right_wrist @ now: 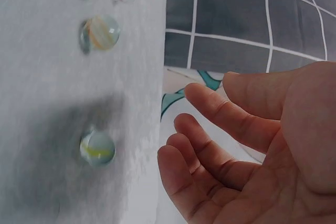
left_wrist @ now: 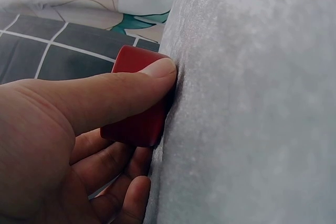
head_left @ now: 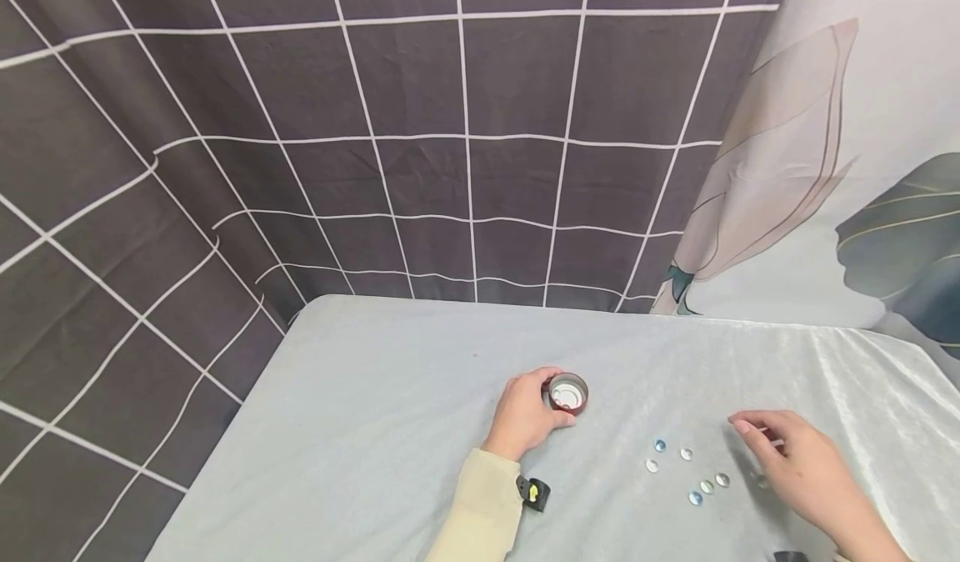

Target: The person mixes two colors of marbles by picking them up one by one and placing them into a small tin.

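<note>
My left hand grips a small red round container by its side, thumb in front and fingers behind. It sits upright on the cloth, its open top showing a pale inside. In the left wrist view, the thumb presses on the container's red wall. Over at the right, my right hand hovers above the cloth with loosely bent fingers and nothing in them. Closest to it is a clear glass marble with a yellow-green streak, partly shaded by the hand.
Several glass marbles, some blue and some clear, lie scattered between the two hands. A pale grey cloth covers the table. Dark grid-patterned curtain hangs behind, with a leaf-print one at the right.
</note>
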